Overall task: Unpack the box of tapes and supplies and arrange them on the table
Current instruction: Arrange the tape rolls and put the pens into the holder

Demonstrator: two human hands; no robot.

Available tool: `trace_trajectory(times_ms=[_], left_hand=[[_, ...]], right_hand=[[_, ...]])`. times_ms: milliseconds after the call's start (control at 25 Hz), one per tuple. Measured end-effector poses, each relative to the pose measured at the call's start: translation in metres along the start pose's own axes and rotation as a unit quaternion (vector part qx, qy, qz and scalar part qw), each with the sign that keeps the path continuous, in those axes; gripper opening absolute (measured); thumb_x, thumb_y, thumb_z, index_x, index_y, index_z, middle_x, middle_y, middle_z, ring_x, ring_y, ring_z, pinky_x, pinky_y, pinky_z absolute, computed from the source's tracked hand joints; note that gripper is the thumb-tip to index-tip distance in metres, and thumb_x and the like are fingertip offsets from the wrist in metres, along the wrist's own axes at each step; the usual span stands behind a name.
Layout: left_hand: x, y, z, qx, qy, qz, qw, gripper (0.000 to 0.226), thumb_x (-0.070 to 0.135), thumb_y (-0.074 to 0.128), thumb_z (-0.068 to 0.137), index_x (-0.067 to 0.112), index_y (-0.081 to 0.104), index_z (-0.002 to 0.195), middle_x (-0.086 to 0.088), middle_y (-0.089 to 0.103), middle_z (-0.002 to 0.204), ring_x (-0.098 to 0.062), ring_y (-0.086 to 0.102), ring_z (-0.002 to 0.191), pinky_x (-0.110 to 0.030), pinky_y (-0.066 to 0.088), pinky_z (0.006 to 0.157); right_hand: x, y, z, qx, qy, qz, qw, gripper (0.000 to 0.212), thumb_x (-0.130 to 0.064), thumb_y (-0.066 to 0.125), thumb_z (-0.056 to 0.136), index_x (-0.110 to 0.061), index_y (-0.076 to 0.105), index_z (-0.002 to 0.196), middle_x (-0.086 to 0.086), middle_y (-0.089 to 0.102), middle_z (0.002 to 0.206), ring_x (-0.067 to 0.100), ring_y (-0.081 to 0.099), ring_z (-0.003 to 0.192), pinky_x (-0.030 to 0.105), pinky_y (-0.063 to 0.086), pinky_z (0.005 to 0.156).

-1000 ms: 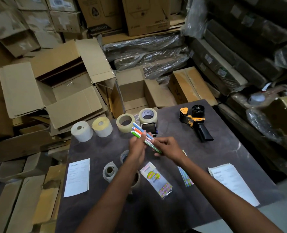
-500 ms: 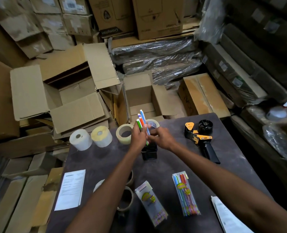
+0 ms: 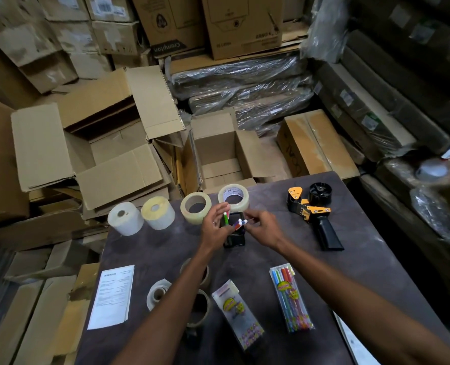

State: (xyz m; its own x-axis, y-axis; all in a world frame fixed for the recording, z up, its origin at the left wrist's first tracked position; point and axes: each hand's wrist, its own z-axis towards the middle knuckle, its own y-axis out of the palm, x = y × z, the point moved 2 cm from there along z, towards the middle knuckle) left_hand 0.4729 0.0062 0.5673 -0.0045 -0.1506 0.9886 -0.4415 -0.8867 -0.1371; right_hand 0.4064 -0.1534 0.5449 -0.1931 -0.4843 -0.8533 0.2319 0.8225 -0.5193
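Both hands meet over a black pen holder (image 3: pixel 235 239) at the back middle of the dark table (image 3: pixel 284 256). My left hand (image 3: pixel 213 227) pinches a green pen (image 3: pixel 226 220) that stands nearly upright in the holder. My right hand (image 3: pixel 262 227) grips several coloured pens (image 3: pixel 239 224) by their white-capped ends, leaning into the holder's mouth. Behind them stand two clear tape rolls (image 3: pixel 196 207) (image 3: pixel 233 197) and two label rolls, white (image 3: pixel 125 218) and yellow (image 3: pixel 157 212). An open cardboard box (image 3: pixel 220 151) sits behind the table.
A yellow-black tape dispenser (image 3: pixel 315 217) lies at the right. Near me lie a full pen pack (image 3: pixel 291 301), an empty pen wrapper (image 3: pixel 238 313), small tape rolls (image 3: pixel 156 293) under my left arm, and a printed sheet (image 3: pixel 112 296). Cardboard boxes are stacked all around.
Both hands carried the pens from in front of me forward to the black holder and lowered them into it. The camera view tipped forward with them.
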Motion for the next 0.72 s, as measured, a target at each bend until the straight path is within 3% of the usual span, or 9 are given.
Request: trace_trajectory(times_ms=[120, 200, 280, 480, 720], left_hand=[[-0.001, -0.005, -0.017, 0.034, -0.020, -0.056, 0.998, 0.077, -0.001, 0.057, 0.060, -0.004, 0.050, 0.136, -0.015, 0.061, 0.133, -0.023, 0.057, 0.127, -0.035, 0.049, 0.106], [-0.001, -0.006, -0.032, 0.068, -0.021, -0.079, 0.994, 0.073, 0.000, 0.054, 0.064, -0.001, 0.051, 0.138, -0.009, 0.061, 0.134, -0.017, 0.058, 0.125, -0.028, 0.050, 0.103], [-0.005, -0.005, -0.046, 0.107, -0.017, -0.100, 0.989, 0.063, 0.002, 0.058, 0.069, 0.004, 0.056, 0.132, -0.007, 0.066, 0.126, -0.017, 0.064, 0.116, -0.024, 0.054, 0.094], [-0.031, 0.014, -0.089, 0.124, -0.082, -0.155, 0.977, 0.034, 0.000, 0.065, 0.078, 0.015, 0.067, 0.109, -0.014, 0.073, 0.103, -0.026, 0.070, 0.093, -0.036, 0.058, 0.079], [-0.058, 0.036, -0.129, 0.080, -0.186, -0.161, 0.966, 0.036, -0.012, 0.050, 0.091, 0.006, 0.063, 0.119, -0.012, 0.073, 0.100, -0.024, 0.071, 0.088, -0.031, 0.059, 0.074]], right_hand=[[0.012, 0.000, -0.014, 0.046, 0.069, 0.060, 0.995, 0.036, -0.004, 0.057, 0.090, -0.015, 0.070, 0.122, -0.003, 0.071, 0.101, 0.010, 0.063, 0.093, 0.013, 0.049, 0.080], [0.019, 0.001, -0.029, 0.066, 0.114, 0.104, 0.986, 0.039, -0.005, 0.057, 0.093, -0.012, 0.064, 0.131, -0.003, 0.068, 0.111, 0.011, 0.063, 0.103, 0.020, 0.051, 0.090], [0.029, 0.006, -0.044, 0.075, 0.137, 0.135, 0.979, 0.036, -0.006, 0.058, 0.095, -0.009, 0.063, 0.131, 0.000, 0.069, 0.110, 0.014, 0.065, 0.100, 0.030, 0.056, 0.092], [0.056, 0.022, -0.082, 0.112, 0.197, 0.164, 0.960, 0.024, -0.002, 0.061, 0.093, -0.005, 0.068, 0.116, 0.003, 0.068, 0.084, 0.013, 0.058, 0.071, 0.026, 0.049, 0.064], [0.075, 0.033, -0.125, 0.115, 0.239, 0.203, 0.942, 0.022, 0.004, 0.060, 0.092, 0.001, 0.068, 0.112, 0.007, 0.065, 0.079, 0.016, 0.058, 0.066, 0.027, 0.049, 0.060]])
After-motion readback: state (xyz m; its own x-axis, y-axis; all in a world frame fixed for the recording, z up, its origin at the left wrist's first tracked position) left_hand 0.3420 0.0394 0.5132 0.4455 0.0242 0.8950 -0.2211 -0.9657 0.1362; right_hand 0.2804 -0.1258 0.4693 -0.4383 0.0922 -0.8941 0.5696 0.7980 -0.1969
